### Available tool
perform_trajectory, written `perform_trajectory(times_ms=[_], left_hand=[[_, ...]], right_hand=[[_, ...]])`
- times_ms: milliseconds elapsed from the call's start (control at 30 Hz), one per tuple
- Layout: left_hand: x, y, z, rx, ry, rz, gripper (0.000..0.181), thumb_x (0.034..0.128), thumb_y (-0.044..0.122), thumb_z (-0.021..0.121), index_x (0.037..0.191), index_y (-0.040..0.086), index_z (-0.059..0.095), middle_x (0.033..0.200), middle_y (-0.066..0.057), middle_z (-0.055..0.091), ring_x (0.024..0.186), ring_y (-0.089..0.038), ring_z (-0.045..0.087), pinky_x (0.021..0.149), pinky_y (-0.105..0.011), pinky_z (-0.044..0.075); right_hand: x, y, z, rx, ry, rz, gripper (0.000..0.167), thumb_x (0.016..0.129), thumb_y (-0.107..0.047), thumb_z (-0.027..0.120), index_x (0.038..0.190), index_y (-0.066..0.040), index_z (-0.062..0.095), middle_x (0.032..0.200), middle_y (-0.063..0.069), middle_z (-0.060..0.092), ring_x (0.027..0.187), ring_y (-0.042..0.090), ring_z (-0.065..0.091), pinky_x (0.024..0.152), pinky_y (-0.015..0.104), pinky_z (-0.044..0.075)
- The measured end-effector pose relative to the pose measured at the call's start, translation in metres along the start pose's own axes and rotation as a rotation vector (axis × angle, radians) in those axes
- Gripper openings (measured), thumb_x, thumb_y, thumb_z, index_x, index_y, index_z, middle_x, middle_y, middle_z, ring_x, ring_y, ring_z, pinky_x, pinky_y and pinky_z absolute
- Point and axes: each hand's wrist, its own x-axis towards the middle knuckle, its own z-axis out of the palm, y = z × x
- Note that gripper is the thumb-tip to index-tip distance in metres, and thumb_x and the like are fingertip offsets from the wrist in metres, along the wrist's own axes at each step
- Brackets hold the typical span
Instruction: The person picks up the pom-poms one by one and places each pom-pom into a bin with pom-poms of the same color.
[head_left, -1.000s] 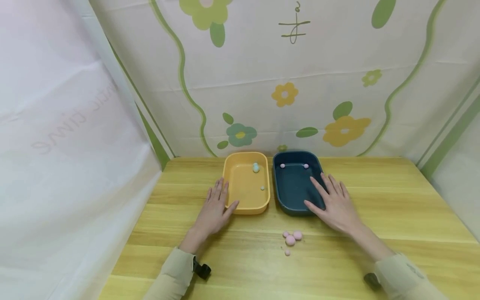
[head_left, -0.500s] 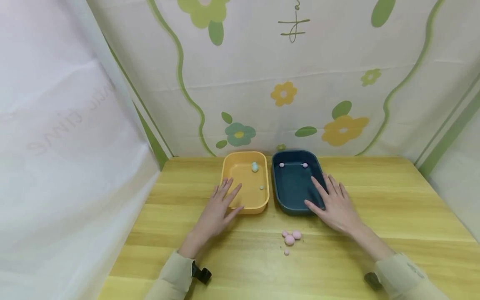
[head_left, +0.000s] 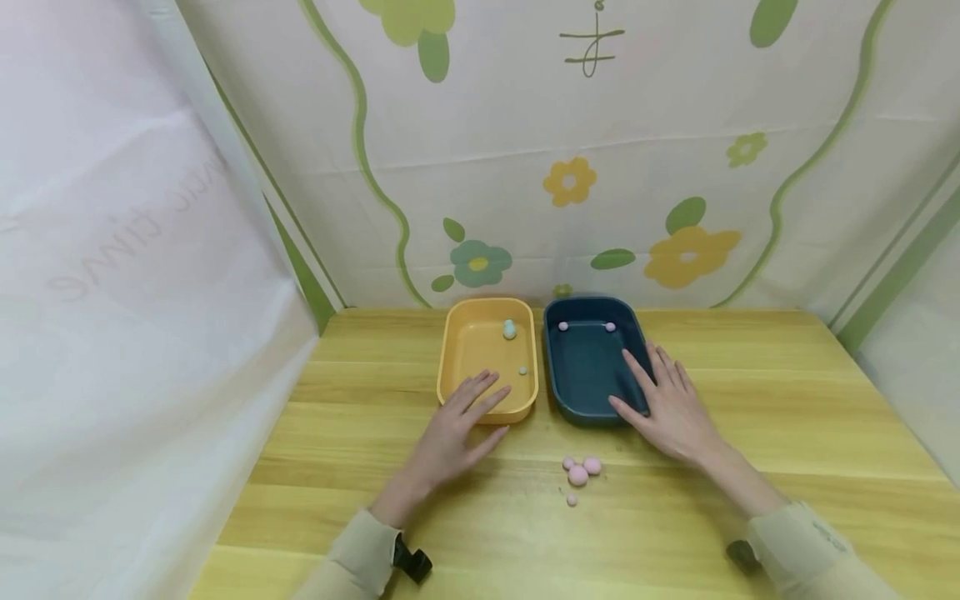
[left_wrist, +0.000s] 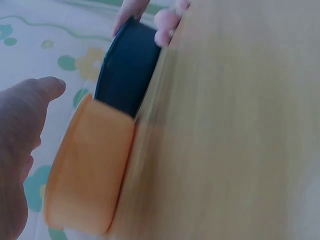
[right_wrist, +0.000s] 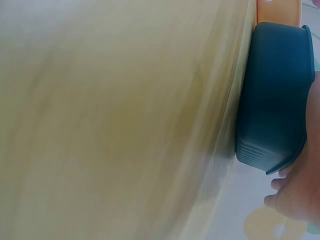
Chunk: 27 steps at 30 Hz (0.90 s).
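Observation:
My left hand (head_left: pixel 450 437), fingers extended, is over the near-left corner of an orange-yellow tray (head_left: pixel 476 358). In the left wrist view the thumb (left_wrist: pixel 42 89) stands apart from that tray's side. Inside it lie a pale blue-green ball pair (head_left: pixel 509 331) and a tiny blue-green ball (head_left: pixel 522 371). My right hand (head_left: pixel 675 421) rests at the right rim of a dark blue tray (head_left: pixel 588 367), fingers spread, thumb and forefinger over the inside. Two small pink balls (head_left: pixel 611 327) sit at its far end. Several pink balls (head_left: pixel 577 475) lie on the table nearer me.
Both trays stand side by side on the wooden table (head_left: pixel 787 400), close to its back edge. Behind them hangs a white cloth (head_left: pixel 502 100) printed with flowers. More white cloth (head_left: pixel 135 333) closes off the left side.
My left hand has left the orange-yellow tray's left rim and moved right and nearer me, over its front corner. My right hand has stayed at the dark blue tray.

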Motion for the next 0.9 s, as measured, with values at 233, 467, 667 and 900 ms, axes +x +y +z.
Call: perform_trajectory(times_ms=[233,467,667,900], left_hand=[[0.000,0.017,0.014,-0.111,0.058,0.083,0.068,0.0800,0.013,0.098,0.141,0.006,0.071,0.152,-0.019,0.067,0.142,-0.039,0.064,0.128,-0.045,0.047],[0.000,0.036,0.029,-0.264,0.084,0.181,0.057,0.0776,0.011,0.099,0.129,0.006,0.075,0.142,-0.015,0.073,0.132,-0.032,0.070,0.119,-0.041,0.057],[-0.004,0.050,0.040,-0.348,0.060,0.206,0.040,0.0803,0.010,0.098,0.116,0.008,0.080,0.130,-0.014,0.079,0.124,-0.024,0.075,0.114,-0.029,0.058],[-0.007,0.061,0.053,-0.366,-0.016,0.192,0.031,0.0880,0.017,0.095,0.116,0.011,0.083,0.118,-0.005,0.082,0.116,-0.013,0.074,0.110,-0.020,0.056]], right_hand=[[0.000,-0.001,-0.001,0.006,-0.020,0.007,0.090,0.108,-0.060,0.060,0.177,-0.015,0.023,0.182,0.032,0.012,0.168,0.055,0.016,0.134,0.075,0.016],[0.000,0.000,-0.001,0.021,-0.029,0.008,0.089,0.108,-0.060,0.059,0.177,-0.015,0.024,0.182,0.032,0.011,0.168,0.055,0.015,0.134,0.075,0.015],[0.000,-0.001,-0.001,0.031,-0.026,0.006,0.088,0.109,-0.059,0.060,0.177,-0.015,0.024,0.182,0.031,0.010,0.168,0.055,0.015,0.134,0.075,0.016],[0.000,-0.001,-0.001,0.035,-0.024,0.007,0.088,0.109,-0.059,0.060,0.176,-0.016,0.025,0.182,0.031,0.010,0.168,0.054,0.015,0.134,0.075,0.016]])
